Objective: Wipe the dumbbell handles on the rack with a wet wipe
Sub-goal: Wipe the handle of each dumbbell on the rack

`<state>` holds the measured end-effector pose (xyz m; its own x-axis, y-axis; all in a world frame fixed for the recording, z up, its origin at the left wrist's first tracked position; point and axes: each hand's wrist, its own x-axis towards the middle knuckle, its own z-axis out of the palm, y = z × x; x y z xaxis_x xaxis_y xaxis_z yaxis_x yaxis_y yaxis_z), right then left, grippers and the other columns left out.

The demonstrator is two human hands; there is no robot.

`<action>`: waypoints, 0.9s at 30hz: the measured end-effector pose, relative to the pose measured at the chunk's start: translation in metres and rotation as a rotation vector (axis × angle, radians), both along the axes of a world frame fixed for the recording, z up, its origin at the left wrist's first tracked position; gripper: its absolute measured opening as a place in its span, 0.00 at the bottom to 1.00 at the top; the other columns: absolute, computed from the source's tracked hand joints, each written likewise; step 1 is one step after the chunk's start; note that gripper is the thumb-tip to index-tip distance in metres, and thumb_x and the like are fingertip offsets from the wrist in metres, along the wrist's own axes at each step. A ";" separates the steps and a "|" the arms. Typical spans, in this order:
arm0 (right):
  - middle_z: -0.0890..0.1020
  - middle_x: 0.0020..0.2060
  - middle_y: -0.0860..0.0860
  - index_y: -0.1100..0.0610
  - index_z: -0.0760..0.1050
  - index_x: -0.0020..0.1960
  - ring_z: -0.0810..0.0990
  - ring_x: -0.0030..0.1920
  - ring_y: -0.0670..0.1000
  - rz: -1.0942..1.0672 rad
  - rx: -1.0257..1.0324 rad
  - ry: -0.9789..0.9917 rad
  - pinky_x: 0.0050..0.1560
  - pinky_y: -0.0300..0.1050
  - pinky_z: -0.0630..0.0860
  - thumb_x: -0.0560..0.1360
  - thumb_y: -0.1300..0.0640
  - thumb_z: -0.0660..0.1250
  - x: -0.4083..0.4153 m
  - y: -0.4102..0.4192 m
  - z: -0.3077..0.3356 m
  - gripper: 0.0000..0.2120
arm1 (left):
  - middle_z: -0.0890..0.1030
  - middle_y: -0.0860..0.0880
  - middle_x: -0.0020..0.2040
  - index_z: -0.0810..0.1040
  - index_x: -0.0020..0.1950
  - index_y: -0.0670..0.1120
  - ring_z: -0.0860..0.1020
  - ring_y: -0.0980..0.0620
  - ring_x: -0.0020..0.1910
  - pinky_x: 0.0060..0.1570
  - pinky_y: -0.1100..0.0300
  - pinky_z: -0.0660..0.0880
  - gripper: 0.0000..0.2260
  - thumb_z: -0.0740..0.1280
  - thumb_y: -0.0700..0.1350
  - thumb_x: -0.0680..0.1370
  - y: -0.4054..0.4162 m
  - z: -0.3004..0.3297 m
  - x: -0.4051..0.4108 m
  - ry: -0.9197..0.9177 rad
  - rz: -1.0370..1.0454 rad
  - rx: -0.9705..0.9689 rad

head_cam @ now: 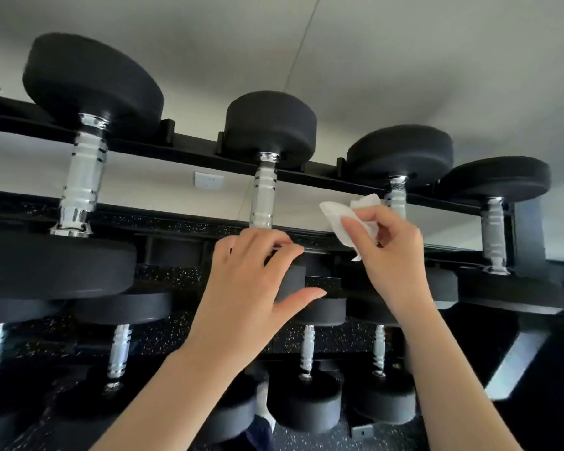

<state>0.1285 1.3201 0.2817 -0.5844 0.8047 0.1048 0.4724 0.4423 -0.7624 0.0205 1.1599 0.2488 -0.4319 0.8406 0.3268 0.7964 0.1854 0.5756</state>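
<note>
I see the wet wipe [345,219] crumpled and pinched in my right hand [388,252], raised just left of the third dumbbell handle [396,198] on the rack's [196,151] top row, not clearly touching it. My left hand [248,275] reaches up with fingers curled over the near head of the second dumbbell [293,281], thumb spread below; that grip rests there, below its chrome handle [263,196]
</note>
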 end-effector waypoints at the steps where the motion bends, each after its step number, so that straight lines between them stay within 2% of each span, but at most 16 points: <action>1: 0.79 0.37 0.45 0.54 0.78 0.42 0.73 0.37 0.50 -0.024 0.018 0.007 0.39 0.44 0.70 0.74 0.55 0.69 0.011 0.009 0.005 0.03 | 0.77 0.50 0.54 0.79 0.57 0.46 0.75 0.49 0.55 0.55 0.49 0.69 0.23 0.62 0.63 0.74 0.009 0.003 0.007 0.013 -0.018 -0.001; 3: 0.77 0.35 0.42 0.54 0.78 0.43 0.70 0.34 0.45 -0.058 0.044 0.004 0.37 0.37 0.67 0.74 0.55 0.68 0.034 0.031 0.011 0.03 | 0.77 0.51 0.53 0.79 0.57 0.46 0.74 0.50 0.55 0.55 0.51 0.70 0.23 0.61 0.62 0.75 0.029 0.007 0.024 0.012 -0.056 0.013; 6: 0.76 0.32 0.39 0.52 0.77 0.43 0.69 0.33 0.43 -0.092 0.065 -0.019 0.35 0.31 0.65 0.74 0.55 0.68 0.065 0.066 0.015 0.02 | 0.77 0.51 0.53 0.79 0.58 0.46 0.74 0.50 0.55 0.54 0.52 0.71 0.23 0.60 0.62 0.75 0.059 0.008 0.055 0.000 -0.080 -0.003; 9: 0.78 0.38 0.45 0.52 0.77 0.44 0.72 0.37 0.45 -0.092 0.094 -0.076 0.37 0.31 0.66 0.75 0.55 0.68 0.086 0.098 0.011 0.01 | 0.77 0.50 0.54 0.79 0.59 0.45 0.75 0.50 0.55 0.52 0.52 0.74 0.24 0.59 0.62 0.75 0.086 0.004 0.084 -0.020 -0.088 -0.058; 12: 0.76 0.42 0.49 0.53 0.78 0.45 0.72 0.40 0.41 -0.043 0.099 -0.096 0.39 0.28 0.66 0.74 0.55 0.68 0.090 0.125 0.000 0.01 | 0.77 0.51 0.55 0.78 0.60 0.45 0.75 0.51 0.55 0.51 0.53 0.74 0.26 0.58 0.63 0.75 0.104 0.002 0.105 -0.050 -0.099 -0.113; 17: 0.73 0.45 0.48 0.56 0.80 0.47 0.71 0.44 0.38 0.026 0.099 -0.014 0.45 0.22 0.65 0.73 0.58 0.69 0.059 0.145 -0.014 0.04 | 0.76 0.55 0.57 0.75 0.63 0.49 0.72 0.57 0.56 0.57 0.62 0.65 0.27 0.58 0.66 0.75 0.104 -0.001 0.113 -0.124 -0.050 -0.131; 22: 0.78 0.43 0.51 0.59 0.80 0.45 0.72 0.39 0.40 -0.087 0.215 0.138 0.44 0.24 0.68 0.72 0.59 0.71 0.028 0.145 -0.025 0.04 | 0.76 0.56 0.56 0.76 0.61 0.49 0.70 0.60 0.54 0.55 0.67 0.65 0.25 0.59 0.65 0.74 0.106 0.006 0.116 -0.097 -0.006 -0.117; 27: 0.79 0.45 0.52 0.59 0.80 0.45 0.73 0.41 0.43 -0.119 0.185 0.105 0.42 0.23 0.67 0.71 0.59 0.72 0.020 0.147 -0.028 0.04 | 0.75 0.57 0.57 0.76 0.61 0.49 0.69 0.62 0.53 0.57 0.67 0.62 0.25 0.59 0.65 0.74 0.104 0.005 0.121 -0.138 0.024 -0.113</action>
